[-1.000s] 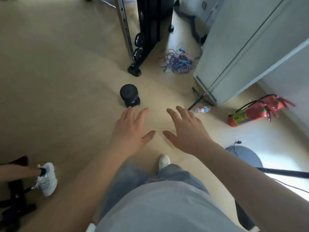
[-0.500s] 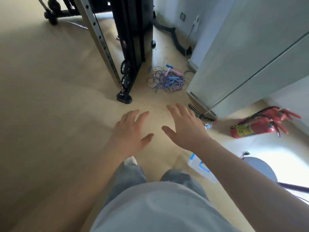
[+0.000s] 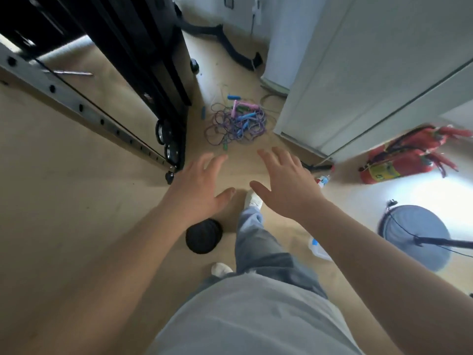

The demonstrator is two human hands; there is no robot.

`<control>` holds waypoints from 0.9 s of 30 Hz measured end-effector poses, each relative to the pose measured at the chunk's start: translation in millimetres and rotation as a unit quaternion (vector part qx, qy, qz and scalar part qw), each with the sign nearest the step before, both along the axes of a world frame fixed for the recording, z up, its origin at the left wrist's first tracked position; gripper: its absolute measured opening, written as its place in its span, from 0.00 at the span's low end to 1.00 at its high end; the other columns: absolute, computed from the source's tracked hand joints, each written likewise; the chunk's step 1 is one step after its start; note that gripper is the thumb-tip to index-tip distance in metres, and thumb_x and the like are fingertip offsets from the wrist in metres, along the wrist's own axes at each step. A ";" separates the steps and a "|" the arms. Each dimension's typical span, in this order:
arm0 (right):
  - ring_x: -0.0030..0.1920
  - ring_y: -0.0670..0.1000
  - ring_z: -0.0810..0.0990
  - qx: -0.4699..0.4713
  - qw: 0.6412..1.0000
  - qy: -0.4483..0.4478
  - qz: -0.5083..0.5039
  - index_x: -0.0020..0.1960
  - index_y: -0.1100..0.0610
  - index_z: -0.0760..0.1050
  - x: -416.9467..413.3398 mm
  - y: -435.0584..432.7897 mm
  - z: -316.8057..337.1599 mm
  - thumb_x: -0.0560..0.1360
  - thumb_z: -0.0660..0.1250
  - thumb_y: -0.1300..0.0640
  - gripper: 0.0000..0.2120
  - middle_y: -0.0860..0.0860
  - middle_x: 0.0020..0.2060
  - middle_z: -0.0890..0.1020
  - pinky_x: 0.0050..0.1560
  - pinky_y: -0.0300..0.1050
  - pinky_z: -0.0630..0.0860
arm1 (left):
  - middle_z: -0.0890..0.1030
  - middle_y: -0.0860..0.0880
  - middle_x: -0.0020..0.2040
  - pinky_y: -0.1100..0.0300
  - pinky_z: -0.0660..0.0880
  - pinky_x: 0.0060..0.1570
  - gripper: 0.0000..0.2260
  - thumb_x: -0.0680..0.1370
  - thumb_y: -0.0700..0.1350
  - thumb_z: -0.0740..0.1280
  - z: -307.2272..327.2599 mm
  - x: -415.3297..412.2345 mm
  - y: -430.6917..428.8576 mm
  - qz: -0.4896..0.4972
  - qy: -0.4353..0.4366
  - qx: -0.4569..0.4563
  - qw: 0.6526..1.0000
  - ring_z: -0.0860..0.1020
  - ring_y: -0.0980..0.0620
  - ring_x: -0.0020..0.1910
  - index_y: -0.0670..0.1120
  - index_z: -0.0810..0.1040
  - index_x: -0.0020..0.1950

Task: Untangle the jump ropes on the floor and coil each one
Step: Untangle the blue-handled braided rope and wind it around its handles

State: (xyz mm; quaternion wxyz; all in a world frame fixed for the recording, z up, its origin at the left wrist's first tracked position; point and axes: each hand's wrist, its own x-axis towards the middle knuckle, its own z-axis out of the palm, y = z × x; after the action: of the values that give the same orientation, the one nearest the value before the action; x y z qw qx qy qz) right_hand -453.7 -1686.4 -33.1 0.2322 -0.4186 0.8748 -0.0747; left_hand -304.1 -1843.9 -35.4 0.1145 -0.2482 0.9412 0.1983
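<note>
Tangled jump ropes (image 3: 236, 123) at upper centre, between black rack (image 3: 163, 80) and white cabinet (image 3: 358, 80); left hand (image 3: 198, 187) and right hand (image 3: 286, 185) spread, empty, above bare floor (image 3: 76, 201).

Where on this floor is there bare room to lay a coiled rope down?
The tan floor left of the round black weight, nearer than the grey holed rail, is bare. Crowded: the tangled purple jump ropes, between black machine and white panel.

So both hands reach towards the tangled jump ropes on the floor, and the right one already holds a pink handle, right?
Not quite. The head view shows the right hand open and empty, like the left hand; the pink handle lies in the tangle of jump ropes on the floor ahead.
</note>
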 end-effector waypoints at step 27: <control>0.71 0.59 0.66 0.039 0.978 -0.077 -0.192 0.77 0.50 0.58 -282.0 -257.7 -250.9 0.77 0.63 0.42 0.31 0.54 0.72 0.65 0.64 0.58 0.72 | 0.78 0.50 0.61 0.47 0.78 0.57 0.30 0.70 0.68 0.58 -274.4 -356.0 -267.8 -0.076 -0.125 0.113 0.983 0.77 0.46 0.60 0.57 0.70 0.69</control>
State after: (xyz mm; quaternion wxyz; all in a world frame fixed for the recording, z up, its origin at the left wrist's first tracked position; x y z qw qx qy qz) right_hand -735.7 -1944.1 -284.0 0.2966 -0.2267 0.9205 -0.1152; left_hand -660.1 -2111.7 -309.9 0.2736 -0.1845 0.9071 0.2611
